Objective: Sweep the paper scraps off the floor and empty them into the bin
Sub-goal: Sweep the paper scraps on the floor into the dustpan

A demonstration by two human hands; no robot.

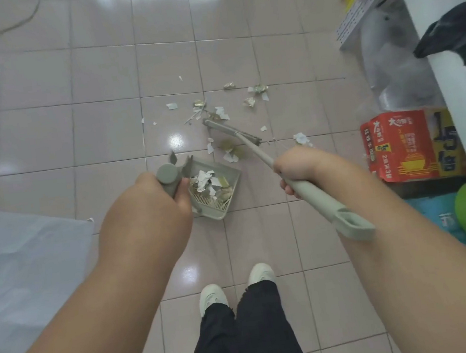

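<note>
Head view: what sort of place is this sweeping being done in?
Probably an indoor storeroom or utility corner, though that is a guess. The floor is glossy pink tile, a perforated metal shelf rack stands at the right, and a printed red carton sits on the floor beside it.

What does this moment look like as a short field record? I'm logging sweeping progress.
left hand: left hand grips the grey-green plastic dustpan's handle
right hand: right hand grips the grey-green long-handled broom
dustpan contents: torn white and gold paper scraps already inside
floor: more scraps lie loose on the pink tiled floor, beyond the broom head
bin: cannot tell
</note>
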